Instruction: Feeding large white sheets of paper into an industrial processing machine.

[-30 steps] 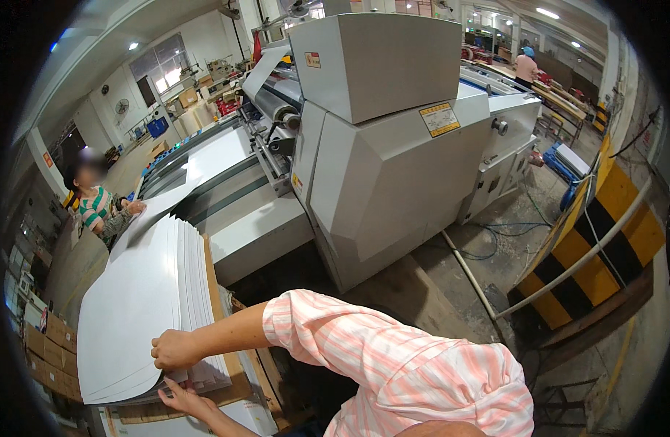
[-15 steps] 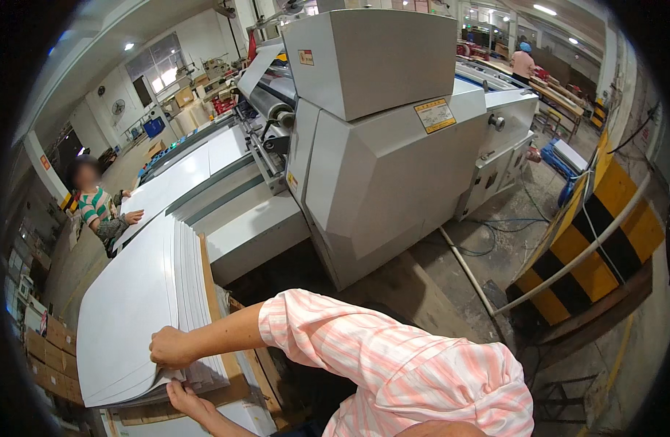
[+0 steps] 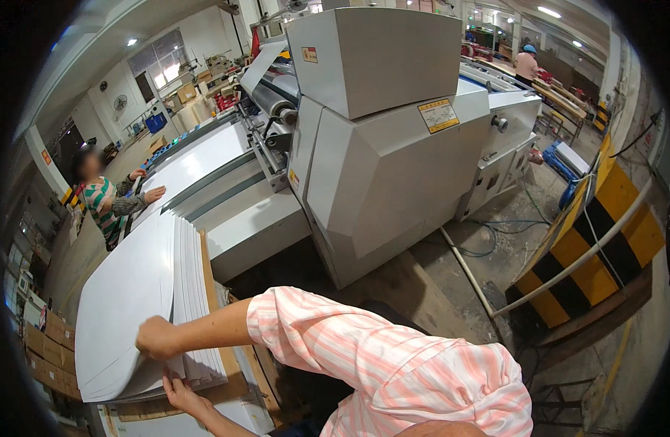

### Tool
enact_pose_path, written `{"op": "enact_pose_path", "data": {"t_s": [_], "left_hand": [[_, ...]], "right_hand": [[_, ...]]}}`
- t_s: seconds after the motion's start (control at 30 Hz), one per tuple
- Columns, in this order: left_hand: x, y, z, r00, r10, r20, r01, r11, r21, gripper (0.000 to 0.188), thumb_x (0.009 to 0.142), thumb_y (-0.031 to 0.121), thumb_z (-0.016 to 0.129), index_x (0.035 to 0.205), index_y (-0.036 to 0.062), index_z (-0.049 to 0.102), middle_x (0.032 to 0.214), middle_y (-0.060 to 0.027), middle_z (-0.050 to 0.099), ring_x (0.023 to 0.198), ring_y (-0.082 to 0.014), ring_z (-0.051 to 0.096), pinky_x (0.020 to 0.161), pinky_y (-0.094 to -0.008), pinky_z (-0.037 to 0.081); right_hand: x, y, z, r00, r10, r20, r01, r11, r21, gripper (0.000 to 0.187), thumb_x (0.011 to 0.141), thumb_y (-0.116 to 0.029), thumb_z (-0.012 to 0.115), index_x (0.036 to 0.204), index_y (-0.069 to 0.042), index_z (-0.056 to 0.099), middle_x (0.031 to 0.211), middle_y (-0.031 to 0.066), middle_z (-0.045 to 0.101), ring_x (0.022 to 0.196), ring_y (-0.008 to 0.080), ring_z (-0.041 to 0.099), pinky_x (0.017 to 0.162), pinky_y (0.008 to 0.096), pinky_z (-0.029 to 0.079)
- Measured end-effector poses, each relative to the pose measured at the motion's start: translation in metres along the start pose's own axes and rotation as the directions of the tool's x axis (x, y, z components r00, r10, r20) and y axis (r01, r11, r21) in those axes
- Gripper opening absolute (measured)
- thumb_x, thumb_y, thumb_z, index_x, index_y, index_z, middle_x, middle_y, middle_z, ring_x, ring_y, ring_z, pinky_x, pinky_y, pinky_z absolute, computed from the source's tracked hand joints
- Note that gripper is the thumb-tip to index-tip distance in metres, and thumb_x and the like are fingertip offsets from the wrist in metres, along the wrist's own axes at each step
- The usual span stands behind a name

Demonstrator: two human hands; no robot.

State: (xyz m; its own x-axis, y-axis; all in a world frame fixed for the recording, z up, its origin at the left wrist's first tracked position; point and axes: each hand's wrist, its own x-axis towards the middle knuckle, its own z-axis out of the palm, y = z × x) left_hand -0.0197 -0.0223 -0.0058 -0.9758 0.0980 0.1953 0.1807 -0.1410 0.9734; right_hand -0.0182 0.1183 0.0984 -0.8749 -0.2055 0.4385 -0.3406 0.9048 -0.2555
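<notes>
A tall stack of large white paper sheets [image 3: 123, 291] lies at my left, its right edge stepped and fanned. My right hand [image 3: 158, 337], reaching across in a pink-and-white striped sleeve, is closed on the near right edge of the top sheets and holds them bent upward. Just below it, my left hand [image 3: 183, 395] is at the near corner, its fingers and thumb against the edges of sheets under the raised ones. Part of its grip is hidden by the paper. Brown board [image 3: 149, 409] shows beneath the stack.
A big grey machine [image 3: 393, 175] with rollers [image 3: 273, 102] stands ahead. Its feed table [image 3: 193, 164] carries white sheets, with a co-worker [image 3: 102, 193] beside it. At the right are a yellow-and-black striped panel [image 3: 582, 240] and a pale pipe [image 3: 466, 269]. Cartons [image 3: 51, 353] sit far left.
My right hand has moved slightly left and up, bending the top sheets higher. My left hand has shifted a little up and left. The co-worker's hands have moved right along the feed table.
</notes>
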Motion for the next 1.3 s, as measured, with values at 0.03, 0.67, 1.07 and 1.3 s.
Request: {"op": "enact_pose_path", "data": {"t_s": [0.03,0.67,1.07,1.3], "left_hand": [[0.001,-0.002,-0.001,1.0,0.02,0.012,-0.02,0.999,0.043,0.038,0.085,0.011,0.043,0.123,0.0043,0.041,0.114,-0.0091,0.048,0.089,-0.0156,0.047,0.071,-0.0252,0.037],[0.001,0.001,-0.001,0.997,-0.047,-0.067,0.026,0.955,-0.295,0.058,0.085,0.022,0.054,0.126,-0.0055,0.024,0.107,-0.0166,0.05,0.088,-0.0215,0.053,0.073,-0.0293,0.045],[0.005,-0.005,-0.006,0.996,-0.041,-0.078,0.011,0.936,-0.352,0.056,0.084,0.017,0.054,0.126,-0.0043,0.025,0.105,-0.0163,0.051,0.088,-0.0231,0.054,0.073,-0.0306,0.047],[0.006,0.011,0.01,0.953,-0.053,-0.297,0.01,0.989,-0.147,0.053,0.083,0.025,0.056,0.124,0.0012,0.033,0.104,-0.0125,0.052,0.084,-0.0199,0.052,0.07,-0.0285,0.045]], "right_hand": [[0.004,0.0,-0.006,0.985,0.051,-0.168,-0.04,0.997,0.067,0.019,0.067,-0.025,0.059,0.063,-0.006,0.061,0.064,0.0116,0.058,0.064,0.0286,0.057,0.053,0.0396,0.045],[-0.035,-0.011,0.021,0.992,-0.112,-0.049,0.113,0.994,0.013,0.026,0.064,-0.031,0.06,0.062,-0.005,0.063,0.071,0.0104,0.06,0.075,0.0278,0.055,0.059,0.0374,0.046],[-0.033,0.004,0.02,0.885,-0.445,-0.139,0.403,0.88,-0.25,0.015,0.064,-0.019,0.057,0.063,-0.005,0.059,0.07,0.0097,0.056,0.069,0.0249,0.056,0.05,0.0349,0.046],[-0.006,-0.006,0.014,0.965,-0.261,-0.003,0.253,0.939,-0.234,0.014,0.06,-0.021,0.06,0.061,-0.007,0.061,0.067,0.0105,0.058,0.064,0.0272,0.059,0.049,0.0367,0.047]]}}
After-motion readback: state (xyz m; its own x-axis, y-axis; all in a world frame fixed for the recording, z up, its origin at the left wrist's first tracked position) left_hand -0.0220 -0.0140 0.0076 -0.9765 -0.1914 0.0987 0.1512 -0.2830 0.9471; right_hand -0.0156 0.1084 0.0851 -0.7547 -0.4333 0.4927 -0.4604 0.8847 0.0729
